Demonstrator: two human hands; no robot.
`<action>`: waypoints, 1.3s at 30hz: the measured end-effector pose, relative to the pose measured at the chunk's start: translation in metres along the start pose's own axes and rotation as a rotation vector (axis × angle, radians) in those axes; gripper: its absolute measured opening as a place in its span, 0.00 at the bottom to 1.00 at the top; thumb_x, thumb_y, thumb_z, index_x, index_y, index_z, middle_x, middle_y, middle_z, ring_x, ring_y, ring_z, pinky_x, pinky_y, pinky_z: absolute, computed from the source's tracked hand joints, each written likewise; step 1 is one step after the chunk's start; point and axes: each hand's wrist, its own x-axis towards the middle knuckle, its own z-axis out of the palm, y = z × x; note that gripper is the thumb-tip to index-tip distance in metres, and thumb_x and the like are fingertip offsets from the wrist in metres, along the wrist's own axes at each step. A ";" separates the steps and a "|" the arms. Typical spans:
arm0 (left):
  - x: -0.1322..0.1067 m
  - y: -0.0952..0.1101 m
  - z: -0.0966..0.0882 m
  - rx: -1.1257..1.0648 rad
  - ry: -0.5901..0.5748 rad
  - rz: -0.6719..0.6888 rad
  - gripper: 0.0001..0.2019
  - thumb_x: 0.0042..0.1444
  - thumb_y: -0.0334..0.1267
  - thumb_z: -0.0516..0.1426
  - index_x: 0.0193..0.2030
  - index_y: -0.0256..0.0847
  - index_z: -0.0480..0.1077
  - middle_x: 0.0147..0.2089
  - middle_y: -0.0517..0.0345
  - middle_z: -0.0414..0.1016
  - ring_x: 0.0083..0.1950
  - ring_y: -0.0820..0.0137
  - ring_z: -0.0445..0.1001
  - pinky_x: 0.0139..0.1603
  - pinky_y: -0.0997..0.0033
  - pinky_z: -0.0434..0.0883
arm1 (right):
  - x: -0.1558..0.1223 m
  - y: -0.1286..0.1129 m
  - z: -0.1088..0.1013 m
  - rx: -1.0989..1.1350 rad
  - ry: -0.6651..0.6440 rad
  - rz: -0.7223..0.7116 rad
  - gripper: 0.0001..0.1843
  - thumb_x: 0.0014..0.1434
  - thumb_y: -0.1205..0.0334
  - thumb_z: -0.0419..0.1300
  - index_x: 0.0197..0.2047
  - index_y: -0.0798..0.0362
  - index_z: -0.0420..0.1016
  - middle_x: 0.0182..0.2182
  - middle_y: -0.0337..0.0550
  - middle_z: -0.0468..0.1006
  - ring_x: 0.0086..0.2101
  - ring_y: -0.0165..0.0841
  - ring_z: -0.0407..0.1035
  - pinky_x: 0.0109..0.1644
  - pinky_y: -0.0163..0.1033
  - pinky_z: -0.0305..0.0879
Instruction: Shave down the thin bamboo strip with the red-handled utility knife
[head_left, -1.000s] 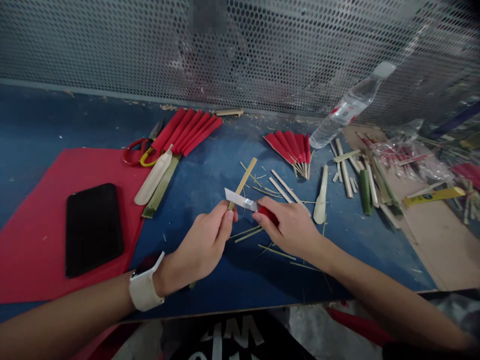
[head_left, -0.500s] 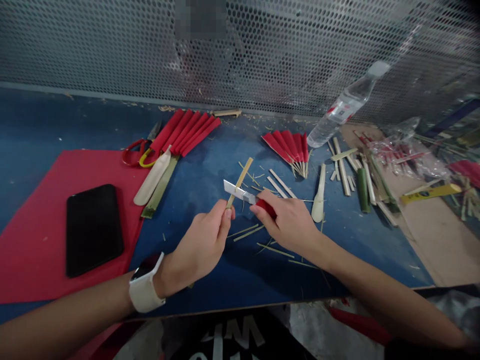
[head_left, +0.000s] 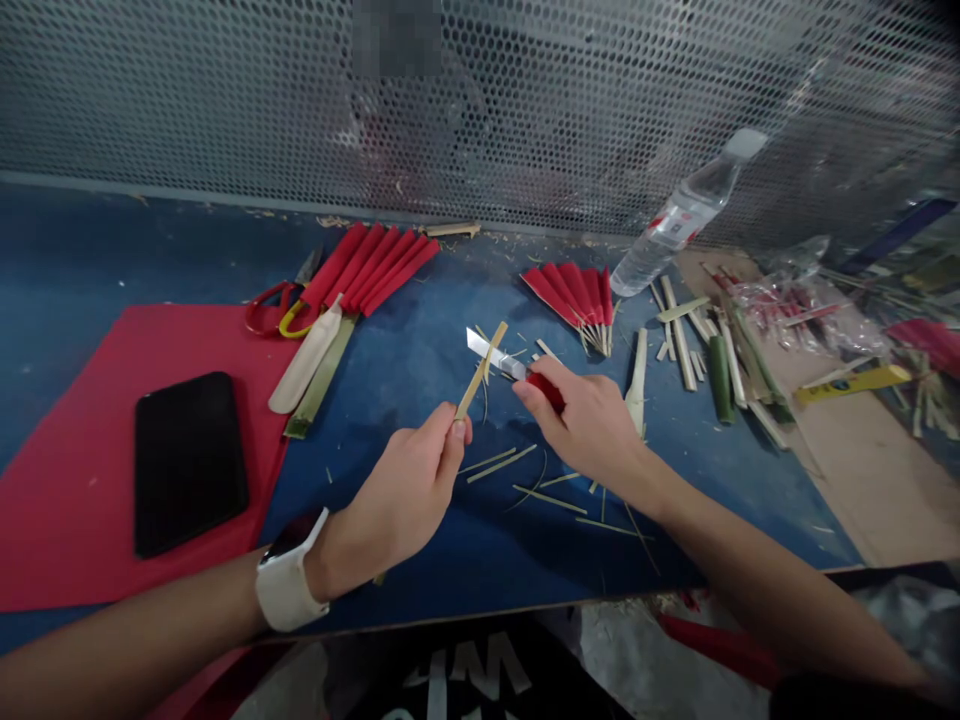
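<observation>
Since the earlier frames the knife (head_left: 510, 368) has travelled up the bamboo strip (head_left: 480, 372), from a spot just above the left fingers to near the strip's far tip, and the right hand (head_left: 592, 425) has gone forward with it. That strip slants up and to the right, its lower end pinched between thumb and fingers of the left hand (head_left: 409, 490), which is closed around it. The right hand is closed on the knife's red handle, with the silver blade lying across the strip close to its upper end. A white watch (head_left: 289, 575) sits on the left wrist.

Thin bamboo slivers (head_left: 517, 478) lie scattered on the blue table (head_left: 420, 350) under and between the hands. Just beyond the knife lies a small red paper fan (head_left: 577, 295) with its sticks gathered at the base; a larger folded red fan (head_left: 375, 260) lies farther left, beside red-and-yellow scissors (head_left: 277, 310) and a pale flat bamboo piece (head_left: 307, 355). A black phone (head_left: 189, 460) rests on a red mat (head_left: 67, 480) at the left. To the right are cut bamboo sticks (head_left: 705, 345) and a clear plastic bottle (head_left: 679, 220) leaning against the perforated metal screen (head_left: 225, 100).
</observation>
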 end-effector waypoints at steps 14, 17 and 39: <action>0.001 0.007 -0.007 0.013 0.016 -0.003 0.14 0.74 0.40 0.42 0.37 0.44 0.61 0.25 0.65 0.65 0.23 0.71 0.64 0.28 0.68 0.60 | 0.004 -0.003 -0.002 -0.086 0.035 -0.014 0.29 0.76 0.37 0.42 0.44 0.50 0.73 0.21 0.39 0.72 0.21 0.33 0.62 0.28 0.40 0.47; 0.000 0.008 -0.008 0.007 0.020 -0.003 0.14 0.74 0.41 0.42 0.37 0.44 0.61 0.25 0.65 0.64 0.24 0.71 0.64 0.29 0.68 0.60 | 0.004 -0.003 -0.002 -0.133 0.046 -0.001 0.30 0.75 0.36 0.42 0.45 0.50 0.74 0.21 0.40 0.73 0.21 0.34 0.63 0.28 0.40 0.46; -0.001 0.003 -0.001 0.017 0.004 -0.023 0.14 0.74 0.42 0.42 0.37 0.45 0.62 0.24 0.66 0.63 0.22 0.70 0.64 0.27 0.68 0.59 | 0.019 0.011 0.002 -0.112 0.108 0.013 0.26 0.76 0.39 0.45 0.44 0.49 0.74 0.22 0.40 0.74 0.20 0.32 0.61 0.28 0.41 0.44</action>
